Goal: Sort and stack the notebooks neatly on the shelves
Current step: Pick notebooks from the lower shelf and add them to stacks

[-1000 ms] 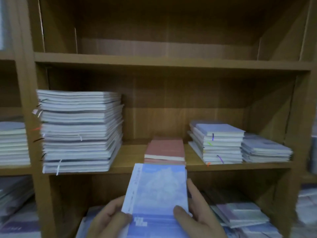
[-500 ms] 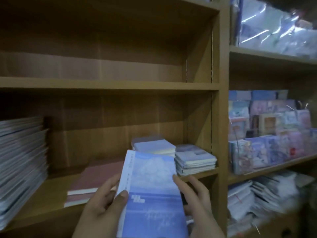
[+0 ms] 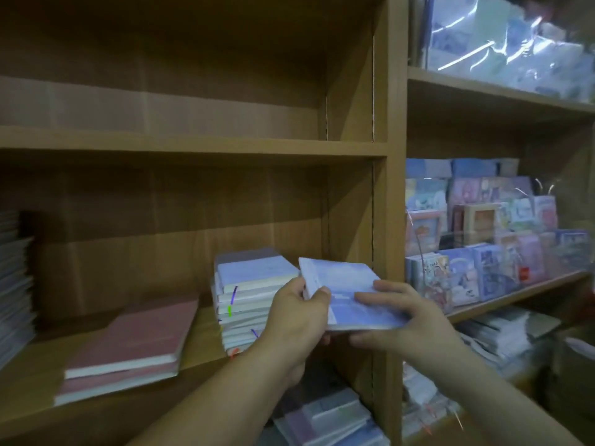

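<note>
A blue notebook with a sky picture on its cover (image 3: 346,284) is held nearly flat in front of the right end of the middle shelf (image 3: 38,371). My left hand (image 3: 297,317) grips its left edge with the thumb on top. My right hand (image 3: 405,313) holds its right side, fingers on the cover and thumb beneath. Just behind and left of it stands a stack of pale blue notebooks (image 3: 248,297). Whatever lies under the held notebook on the shelf is hidden. A low pile of pink notebooks (image 3: 128,349) lies farther left.
A tall stack of grey-white notebooks (image 3: 13,284) fills the shelf's left end. The upper shelf (image 3: 193,148) holds nothing in view. A wooden upright (image 3: 394,220) divides off the right bay with wrapped colourful cards (image 3: 483,239). More notebooks (image 3: 328,420) lie below.
The view swung right. Both hands carried the blue notebook from low in front of me up and forward, tilting it flat toward the right end of the middle shelf.
</note>
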A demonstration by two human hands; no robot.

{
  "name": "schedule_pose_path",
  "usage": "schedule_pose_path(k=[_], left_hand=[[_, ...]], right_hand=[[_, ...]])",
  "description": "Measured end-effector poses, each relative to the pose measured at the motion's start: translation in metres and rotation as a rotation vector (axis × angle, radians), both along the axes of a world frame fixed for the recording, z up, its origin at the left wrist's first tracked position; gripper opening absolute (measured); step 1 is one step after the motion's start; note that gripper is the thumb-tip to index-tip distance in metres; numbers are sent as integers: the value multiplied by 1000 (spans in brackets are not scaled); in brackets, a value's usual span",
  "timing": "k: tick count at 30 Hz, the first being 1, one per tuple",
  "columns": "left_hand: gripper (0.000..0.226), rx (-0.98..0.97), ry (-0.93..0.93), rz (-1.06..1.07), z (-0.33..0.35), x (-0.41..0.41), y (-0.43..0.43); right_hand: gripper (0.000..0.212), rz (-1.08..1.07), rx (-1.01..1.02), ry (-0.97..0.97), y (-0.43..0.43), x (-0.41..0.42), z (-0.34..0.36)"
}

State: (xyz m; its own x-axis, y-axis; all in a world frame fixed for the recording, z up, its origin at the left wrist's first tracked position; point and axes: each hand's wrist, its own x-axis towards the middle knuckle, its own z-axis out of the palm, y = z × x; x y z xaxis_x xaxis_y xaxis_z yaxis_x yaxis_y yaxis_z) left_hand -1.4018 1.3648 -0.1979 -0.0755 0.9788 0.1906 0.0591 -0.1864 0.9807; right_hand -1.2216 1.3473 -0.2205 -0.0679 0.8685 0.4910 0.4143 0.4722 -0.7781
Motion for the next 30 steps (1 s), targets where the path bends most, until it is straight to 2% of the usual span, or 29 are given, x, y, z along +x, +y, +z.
schedule_pose_path(k=[2, 6, 7, 9, 11, 14, 17, 19, 21, 22, 26, 30], left_hand=[[23, -62, -56, -4, -1, 10, 22], [22, -138, -349, -128, -4, 4, 44], [19, -127, -359, -159, -10, 0, 42], [19, -91, -221, -177, -28, -7, 34], [29, -70, -134, -163, -45, -11, 28], [33, -109, -113, -125, -55, -19, 29], [26, -119, -73, -130, -58, -18, 30], [24, -121, -65, -115, -59, -17, 28], [22, -117, -66, -106, -61, -21, 28], [22, -111, -71, -104, -63, -24, 29], [21, -90, -80, -104, -66, -31, 28], [20, -61, -74, -103, -69, -35, 27]], right_hand=[[52, 12, -71, -24, 19, 12, 12], [53, -81, -90, -166, 62, 20, 21], [59, -137, -113, -287, 72, 21, 21], [66, -293, -68, -618, 84, 18, 12], [52, -356, 74, -760, 86, 11, -2], [41, -335, 193, -725, 94, 9, -15], [39, -437, 145, -799, 107, 17, -8], [46, -420, 89, -856, 108, 12, -7], [63, -353, 89, -779, 103, 2, -11], [64, -332, 112, -740, 102, -3, -14], [47, -306, 107, -580, 114, -11, -20], [49, -312, 124, -591, 124, -17, -24]])
